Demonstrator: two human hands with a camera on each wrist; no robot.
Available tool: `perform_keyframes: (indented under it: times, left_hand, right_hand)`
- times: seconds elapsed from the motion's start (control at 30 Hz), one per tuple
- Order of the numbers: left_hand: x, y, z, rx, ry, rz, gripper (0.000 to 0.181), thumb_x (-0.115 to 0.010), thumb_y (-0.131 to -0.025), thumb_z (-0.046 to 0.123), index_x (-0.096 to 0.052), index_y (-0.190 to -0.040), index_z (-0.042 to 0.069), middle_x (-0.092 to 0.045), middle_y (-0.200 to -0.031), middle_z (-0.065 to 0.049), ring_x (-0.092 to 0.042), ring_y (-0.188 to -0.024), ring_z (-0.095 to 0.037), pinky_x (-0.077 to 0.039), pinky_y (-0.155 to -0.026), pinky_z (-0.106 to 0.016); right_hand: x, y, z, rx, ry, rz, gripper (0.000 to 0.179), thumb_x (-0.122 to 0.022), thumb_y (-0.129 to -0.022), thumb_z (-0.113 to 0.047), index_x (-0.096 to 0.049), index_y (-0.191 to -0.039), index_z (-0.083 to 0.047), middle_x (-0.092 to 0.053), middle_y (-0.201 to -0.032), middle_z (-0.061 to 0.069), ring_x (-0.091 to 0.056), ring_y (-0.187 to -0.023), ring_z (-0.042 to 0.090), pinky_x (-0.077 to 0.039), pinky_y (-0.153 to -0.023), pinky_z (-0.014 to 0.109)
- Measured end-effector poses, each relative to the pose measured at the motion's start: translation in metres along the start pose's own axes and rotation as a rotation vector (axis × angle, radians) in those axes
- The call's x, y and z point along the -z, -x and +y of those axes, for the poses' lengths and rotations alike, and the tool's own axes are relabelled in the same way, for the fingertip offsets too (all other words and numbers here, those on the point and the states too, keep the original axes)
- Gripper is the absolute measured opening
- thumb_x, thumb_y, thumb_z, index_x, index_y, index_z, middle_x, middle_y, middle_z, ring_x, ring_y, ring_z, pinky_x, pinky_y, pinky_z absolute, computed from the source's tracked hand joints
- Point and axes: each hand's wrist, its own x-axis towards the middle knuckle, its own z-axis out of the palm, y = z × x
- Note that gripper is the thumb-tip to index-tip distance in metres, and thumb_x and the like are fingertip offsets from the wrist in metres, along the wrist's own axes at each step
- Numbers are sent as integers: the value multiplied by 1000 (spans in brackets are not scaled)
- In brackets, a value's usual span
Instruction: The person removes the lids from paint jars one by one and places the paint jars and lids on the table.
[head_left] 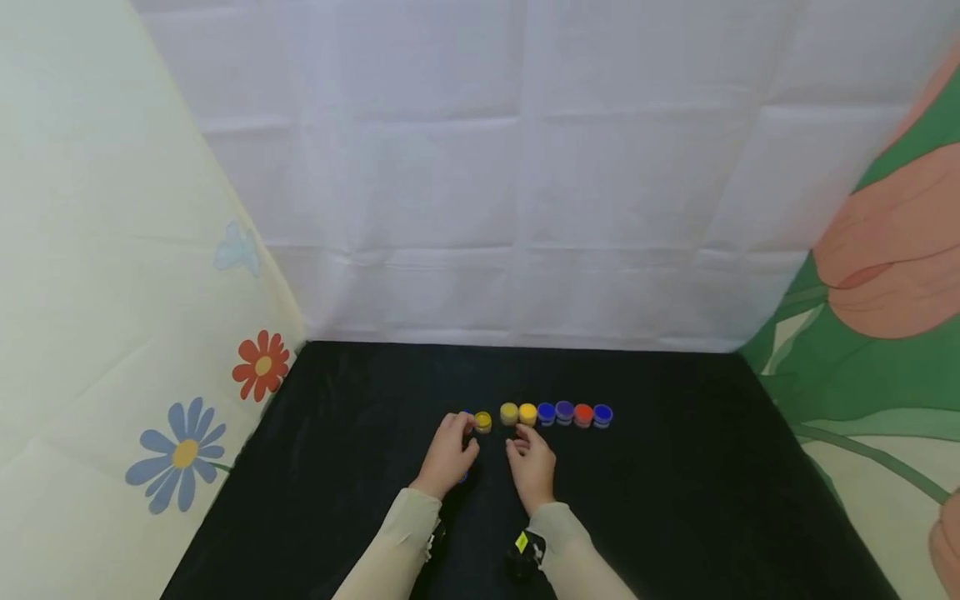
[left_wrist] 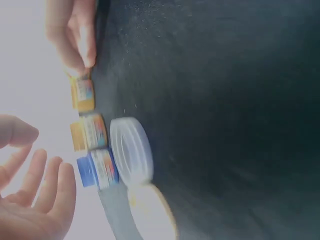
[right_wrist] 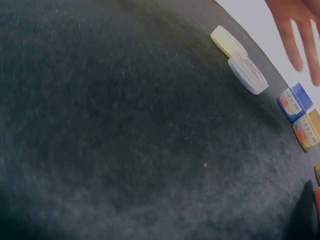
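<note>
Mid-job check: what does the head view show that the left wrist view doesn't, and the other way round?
Only the head view: the red-topped jar toward the row's right end, and the blue printed flower on the side cloth.

Only the left wrist view, in clear sight: the printed label of the blue jar, and the translucent oval piece beside it.

Both: the left hand, the right hand, yellow-topped jars and the black surface.
</note>
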Motion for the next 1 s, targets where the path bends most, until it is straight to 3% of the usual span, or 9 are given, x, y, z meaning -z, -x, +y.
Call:
perform_keyframes:
  times: [0.23,0.4,0.67,1.0]
  left_hand:
    - [-13,-37,13,-87,-202,-25,25,-66,-94,5,-66,-119,9,-61,-116,-10,-56,-111,-29,-52,-90,-43]
    - [-18,-51,19,-83,-312,-93,34,-68,-94,7,-64,-128,8,-64,-123,-13,-57,-120,-31,-49,-99,-48]
    - [-26,-51,16,40,-380,-192,45,-66,-96,11,-57,-140,9,-60,-141,-11,-44,-140,-28,-24,-113,-68]
    - [-26,-45,18,-53,-372,-121,32,-67,-95,9,-66,-126,5,-68,-129,-11,-49,-138,-27,-22,-115,-67]
  right_hand:
    - [-2,-1,0,29,13,40,29,-65,-90,11,-68,-119,10,-70,-112,26,-71,-95,37,-58,-83,49]
    - [-3,-2,-3,4,28,27,31,-62,-92,10,-67,-123,9,-69,-117,25,-70,-98,35,-57,-85,50]
    - [-4,-1,-13,-67,31,-35,43,-52,-87,15,-63,-128,10,-67,-124,26,-68,-97,35,-54,-88,51]
    - [-3,-5,-15,-96,12,-16,43,-52,-84,16,-63,-126,12,-67,-122,27,-67,-96,35,-55,-85,49]
